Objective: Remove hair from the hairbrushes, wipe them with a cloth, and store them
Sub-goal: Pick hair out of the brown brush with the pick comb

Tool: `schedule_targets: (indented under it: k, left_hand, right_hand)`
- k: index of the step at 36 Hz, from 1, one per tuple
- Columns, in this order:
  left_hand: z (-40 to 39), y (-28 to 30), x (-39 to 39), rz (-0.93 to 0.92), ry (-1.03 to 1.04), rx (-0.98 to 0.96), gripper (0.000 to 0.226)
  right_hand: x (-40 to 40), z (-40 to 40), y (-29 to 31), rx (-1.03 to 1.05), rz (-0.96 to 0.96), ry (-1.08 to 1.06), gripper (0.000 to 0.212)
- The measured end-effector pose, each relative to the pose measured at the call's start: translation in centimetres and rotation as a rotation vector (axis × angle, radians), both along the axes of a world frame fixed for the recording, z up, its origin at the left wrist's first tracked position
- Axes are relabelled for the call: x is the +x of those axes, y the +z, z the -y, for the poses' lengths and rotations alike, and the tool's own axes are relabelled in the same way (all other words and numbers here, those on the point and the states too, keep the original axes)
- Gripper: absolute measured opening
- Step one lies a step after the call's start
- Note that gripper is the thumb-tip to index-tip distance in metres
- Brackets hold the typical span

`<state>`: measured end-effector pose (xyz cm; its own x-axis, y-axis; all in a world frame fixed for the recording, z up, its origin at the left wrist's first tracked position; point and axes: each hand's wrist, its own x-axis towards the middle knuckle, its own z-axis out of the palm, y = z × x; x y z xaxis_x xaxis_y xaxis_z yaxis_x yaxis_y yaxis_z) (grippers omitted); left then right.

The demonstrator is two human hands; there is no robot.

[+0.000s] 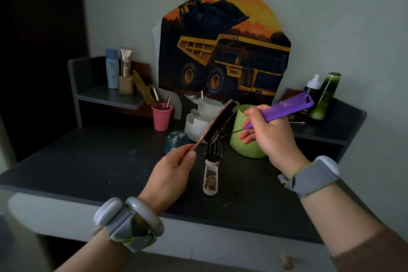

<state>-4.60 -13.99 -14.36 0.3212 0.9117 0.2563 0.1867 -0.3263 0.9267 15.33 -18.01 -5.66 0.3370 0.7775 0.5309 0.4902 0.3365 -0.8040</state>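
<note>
— You're working in dim, flat light; upper left of the frame falls to near black. No hard shadows on the dark tabletop (92,157).

— Glare?

— Little. Small highlights on the white wrist bands at lower left and right of frame, faint sheen on the purple comb (287,107). The truck picture (225,51) at center top reads brightest, colours saturated.

— Sharpness?

— Soft overall. Your right hand (268,137) and left hand (171,170) look slightly smeared; brush bristles (220,126) hold some detail. Wide-angle bending shows at the edges: forearms stretch, the desk front curves along the bottom. Lower corners are blurred.
</note>
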Motion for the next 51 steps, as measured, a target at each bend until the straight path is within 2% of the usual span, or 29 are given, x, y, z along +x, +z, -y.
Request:
schedule_targets:
  k: [6,11,14,18,21,27,31,38,43,51]
  left_hand:
    - [-0.8,0.2,-0.5,0.026,0.032,-0.042,0.015]
    - [-1.7,0.1,-1.2,0.057,0.101,-0.05,0.025]
    - [-2.0,0.2,-1.4,0.041,0.119,-0.052,0.024]
    - [-1.9,0.2,-1.1,0.028,0.117,-0.061,0.023]
    - [-1.4,0.1,-0.5,0.02,0.102,-0.061,0.014]
    - [-0.8,-0.1,0.3,0.015,0.061,-0.066,0.01]
    - [-0.5,-0.1,0.4,0.018,0.045,-0.057,0.015]
    - [0.0,-0.2,0.4,-0.015,0.017,-0.04,0.025]
    - [0.1,0.1,0.3,-0.003,0.012,-0.024,0.02]
    - [-0.6,0.6,-0.8,0.025,0.062,-0.066,0.013]
  right_hand:
    - [1.9,0.6,-1.4,-0.082,0.002,-0.057,0.018]
    - [3.7,1.9,-2.7,-0.144,-0.011,-0.113,0.017]
    - [4.3,2.8,-2.8,-0.148,-0.017,-0.126,0.017]
    - [3.2,3.4,-1.2,-0.053,-0.077,-0.072,0.016]
    - [1.5,3.8,0.9,0.064,-0.138,0.031,0.017]
    - [-0.9,3.4,2.9,0.218,-0.153,0.117,0.018]
    - [-1.6,2.6,2.0,0.187,-0.097,0.101,0.018]
    - [-1.6,1.4,0.2,0.106,-0.129,0.078,0.015]
    - [-0.6,0.9,-0.7,0.042,-0.04,0.01,0.02]
    - [2.4,1.8,-2.0,-0.027,-0.033,-0.069,0.018]
